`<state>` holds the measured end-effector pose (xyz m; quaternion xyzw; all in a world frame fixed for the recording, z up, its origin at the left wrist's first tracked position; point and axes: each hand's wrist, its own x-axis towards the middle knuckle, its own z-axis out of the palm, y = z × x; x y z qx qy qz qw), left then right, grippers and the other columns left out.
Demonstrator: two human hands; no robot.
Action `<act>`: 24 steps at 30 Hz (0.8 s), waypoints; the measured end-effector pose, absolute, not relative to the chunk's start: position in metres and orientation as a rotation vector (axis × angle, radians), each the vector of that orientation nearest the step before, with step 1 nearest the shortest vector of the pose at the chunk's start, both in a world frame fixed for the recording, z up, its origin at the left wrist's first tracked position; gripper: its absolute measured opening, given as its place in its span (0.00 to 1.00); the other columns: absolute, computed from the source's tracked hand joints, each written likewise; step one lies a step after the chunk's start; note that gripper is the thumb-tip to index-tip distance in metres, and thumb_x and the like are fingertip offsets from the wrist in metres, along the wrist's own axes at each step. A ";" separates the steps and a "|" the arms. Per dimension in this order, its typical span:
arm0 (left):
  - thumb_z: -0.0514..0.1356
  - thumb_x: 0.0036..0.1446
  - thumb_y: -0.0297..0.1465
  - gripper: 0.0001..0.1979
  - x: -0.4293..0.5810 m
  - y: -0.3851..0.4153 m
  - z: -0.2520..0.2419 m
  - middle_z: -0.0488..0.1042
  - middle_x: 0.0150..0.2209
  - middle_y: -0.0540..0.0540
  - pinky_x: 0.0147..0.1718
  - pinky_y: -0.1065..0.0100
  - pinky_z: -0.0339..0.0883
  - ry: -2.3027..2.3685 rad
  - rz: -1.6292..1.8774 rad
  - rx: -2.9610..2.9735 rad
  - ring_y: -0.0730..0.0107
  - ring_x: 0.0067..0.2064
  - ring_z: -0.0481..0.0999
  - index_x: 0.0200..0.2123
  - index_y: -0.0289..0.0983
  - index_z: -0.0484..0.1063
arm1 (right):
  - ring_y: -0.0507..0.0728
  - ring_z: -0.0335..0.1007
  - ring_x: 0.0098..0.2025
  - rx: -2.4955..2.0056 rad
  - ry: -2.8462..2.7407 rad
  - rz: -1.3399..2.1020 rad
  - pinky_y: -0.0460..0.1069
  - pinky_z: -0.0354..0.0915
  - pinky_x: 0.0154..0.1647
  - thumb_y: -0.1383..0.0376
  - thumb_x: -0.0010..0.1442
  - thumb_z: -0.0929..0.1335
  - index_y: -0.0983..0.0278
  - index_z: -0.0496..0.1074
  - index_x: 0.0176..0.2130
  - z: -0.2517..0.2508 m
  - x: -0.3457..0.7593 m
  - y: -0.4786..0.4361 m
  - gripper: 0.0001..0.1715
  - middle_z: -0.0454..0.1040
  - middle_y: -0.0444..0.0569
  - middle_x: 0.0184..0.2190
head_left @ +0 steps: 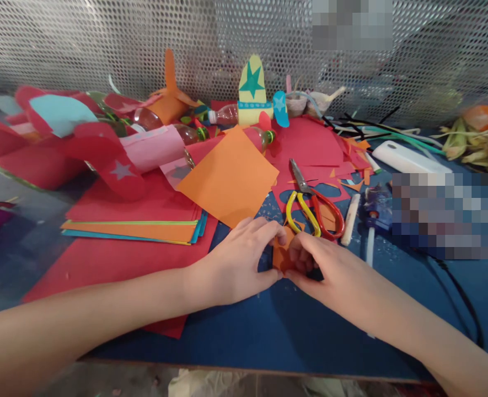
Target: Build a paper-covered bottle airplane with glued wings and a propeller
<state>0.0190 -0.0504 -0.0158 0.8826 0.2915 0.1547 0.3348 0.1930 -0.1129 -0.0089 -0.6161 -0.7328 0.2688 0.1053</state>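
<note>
My left hand [237, 259] and my right hand [328, 270] meet low over the blue table [293, 331], both pinching one small orange paper piece [282, 255] between their fingertips. Most of that piece is hidden by my fingers. Just beyond my hands lie scissors [312, 204] with one yellow and one red handle, blades pointing away. A loose orange paper sheet [229, 176] lies tilted to the left of the scissors, and its near corner almost reaches my left hand.
A stack of red, orange and blue sheets [136, 220] lies on the left. Paper-covered bottle planes [144, 149] and a yellow rocket [252, 94] stand behind. A glue gun [374, 212], glue stick [350, 219], black cable [462, 298] and scraps are on the right. A perforated metal screen [144, 38] closes the back.
</note>
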 end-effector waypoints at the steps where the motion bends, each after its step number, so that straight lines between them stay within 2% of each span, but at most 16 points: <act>1: 0.60 0.46 0.23 0.13 0.019 -0.051 -0.016 0.69 0.39 0.49 0.47 0.60 0.62 0.767 0.406 2.304 0.63 0.44 0.69 0.36 0.40 0.62 | 0.57 0.70 0.33 -1.805 -2.173 0.775 0.50 0.63 0.30 0.70 0.58 0.67 0.60 0.59 0.32 -0.009 0.192 -0.113 0.10 0.70 0.44 0.27; 6: 0.59 0.48 0.24 0.14 0.018 -0.047 -0.018 0.69 0.40 0.48 0.47 0.60 0.62 0.717 0.394 2.293 0.63 0.44 0.69 0.38 0.39 0.63 | 0.56 0.71 0.35 -1.717 -2.228 0.775 0.50 0.65 0.33 0.74 0.57 0.66 0.59 0.57 0.31 -0.005 0.195 -0.117 0.14 0.70 0.45 0.31; 10: 0.58 0.47 0.20 0.16 0.011 -0.037 -0.016 0.69 0.40 0.48 0.46 0.64 0.63 0.626 0.338 2.280 0.65 0.44 0.68 0.41 0.38 0.64 | 0.55 0.70 0.38 -1.668 -2.248 0.837 0.50 0.65 0.37 0.73 0.59 0.64 0.60 0.60 0.35 -0.002 0.202 -0.118 0.09 0.70 0.45 0.34; 15: 0.56 0.47 0.19 0.19 0.005 -0.029 -0.010 0.69 0.41 0.47 0.45 0.66 0.64 0.560 0.250 2.279 0.67 0.42 0.69 0.44 0.38 0.66 | 0.54 0.69 0.36 -1.671 -2.196 0.996 0.49 0.64 0.37 0.71 0.61 0.65 0.61 0.64 0.37 -0.001 0.208 -0.116 0.05 0.71 0.43 0.34; 19: 0.60 0.48 0.23 0.14 0.006 -0.030 -0.010 0.67 0.42 0.46 0.49 0.65 0.61 0.555 0.238 2.294 0.65 0.46 0.69 0.40 0.38 0.71 | 0.53 0.68 0.36 -1.629 -2.156 1.050 0.48 0.63 0.37 0.68 0.61 0.67 0.62 0.68 0.35 -0.002 0.206 -0.113 0.01 0.71 0.44 0.33; 24: 0.62 0.47 0.23 0.08 0.007 -0.036 -0.013 0.65 0.40 0.47 0.49 0.66 0.61 0.610 0.279 2.291 0.66 0.45 0.69 0.33 0.38 0.75 | 0.53 0.66 0.33 -1.675 -2.191 0.966 0.47 0.61 0.33 0.72 0.57 0.69 0.63 0.69 0.30 -0.003 0.201 -0.110 0.06 0.70 0.43 0.28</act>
